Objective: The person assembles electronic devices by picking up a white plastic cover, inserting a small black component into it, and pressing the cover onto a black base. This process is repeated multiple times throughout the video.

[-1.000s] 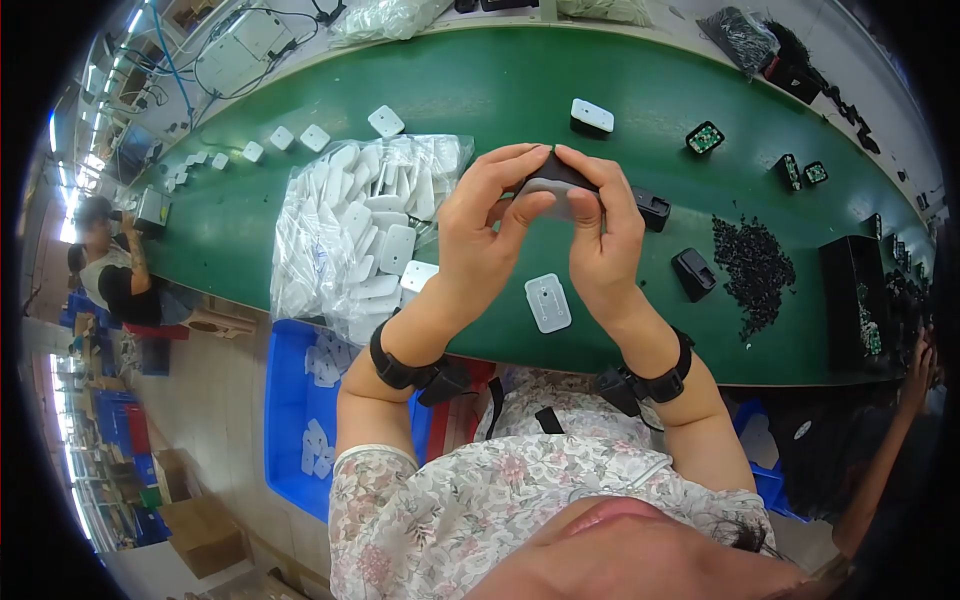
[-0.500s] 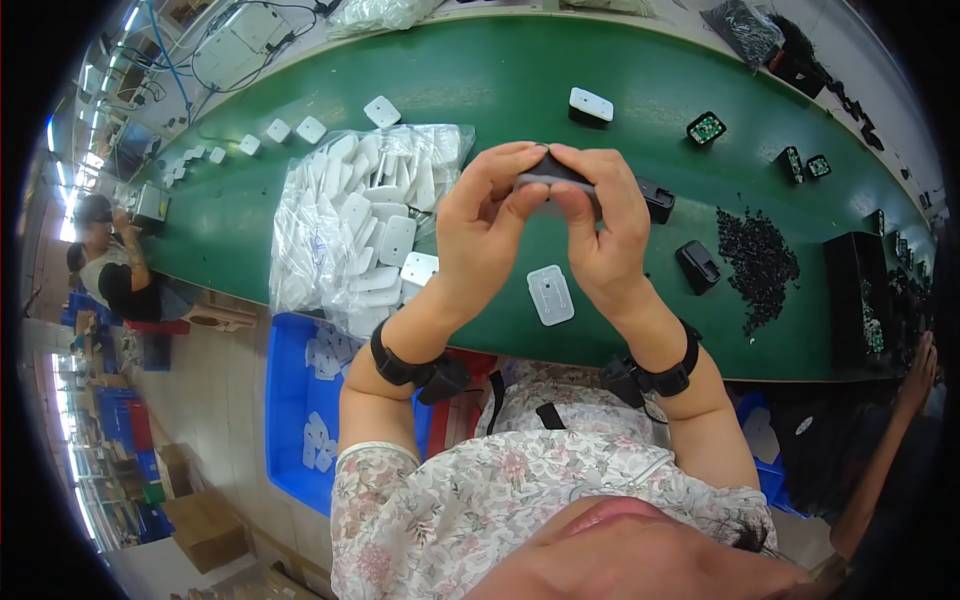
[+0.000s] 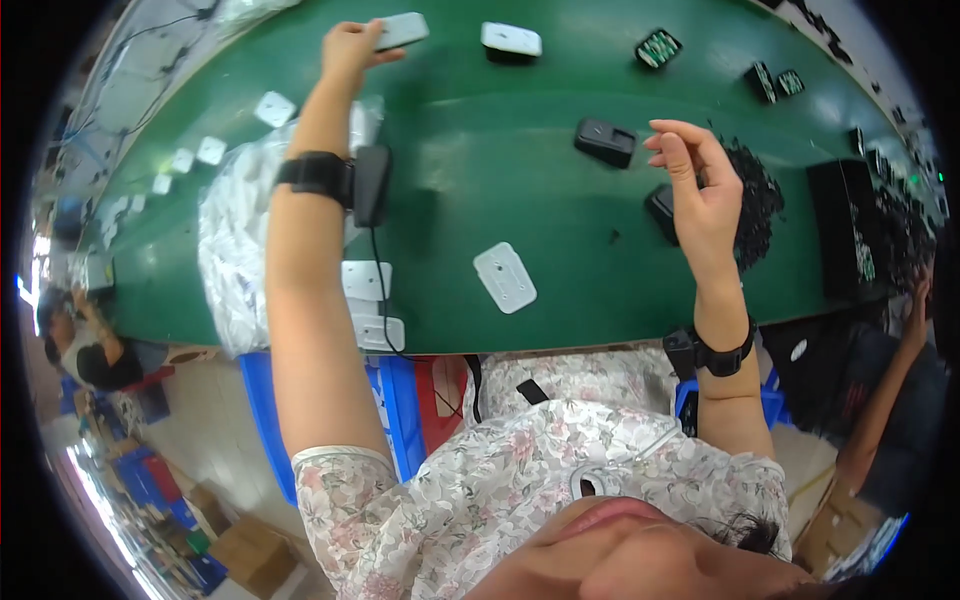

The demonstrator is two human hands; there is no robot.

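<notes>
At the far left of the green table my left hand (image 3: 350, 48) is stretched out, its fingers on the edge of a white-topped case (image 3: 405, 30). My right hand (image 3: 706, 185) is raised above the right part of the table, thumb and fingers apart, holding nothing that I can see. Just left of its fingertips lies a black case (image 3: 604, 142) with a recess. A second black case (image 3: 662, 212) is partly hidden behind my right hand. Between my arms a white cover plate (image 3: 505, 278) lies flat.
A clear plastic bag (image 3: 235, 235) of white plates lies behind my left forearm. Another white-topped case (image 3: 511, 40) stands at the back, near a black housing (image 3: 658, 48) with a green circuit board. Small black parts (image 3: 757, 205) lie heaped at right, before a black box (image 3: 840, 230).
My hands have parted from the dark case they held together. The left has reached to the far left, onto a white-topped case; the right has moved right and opened. The view has shifted.
</notes>
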